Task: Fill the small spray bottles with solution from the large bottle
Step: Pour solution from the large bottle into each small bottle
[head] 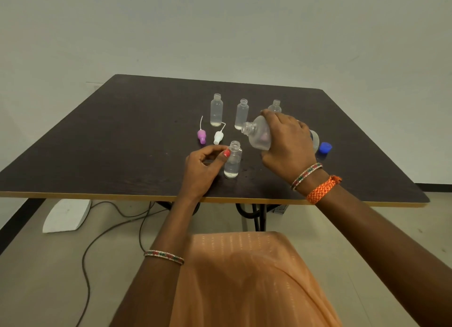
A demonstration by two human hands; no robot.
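A dark table [137, 140] fills the middle of the frame, its pale front edge running across just below centre. Below it, an orange garment [244, 277] covers the person's lap at lower centre.

The right hand [286, 143] is right of centre with its grip wrapped over the large bottle [259, 137], which is tipped on its side with its open mouth pointing left, above and just right of the nearest small bottle. Two bangles and an orange woven band sit on that wrist.

The left hand [205, 165] is at centre, its grip curled, thumb and fingertips touching the neck of the nearest small bottle [232, 160], which stands upright and uncapped with a little clear liquid at its bottom.

3 more small bottles stand uncapped farther back: the left one [216, 110], the middle one [242, 113], and the right one [275, 106], partly hidden behind the right hand.

A blue cap [325, 148] lies right of the large bottle. A purple spray top [201, 134] and a white spray top [218, 137] lie left of centre.
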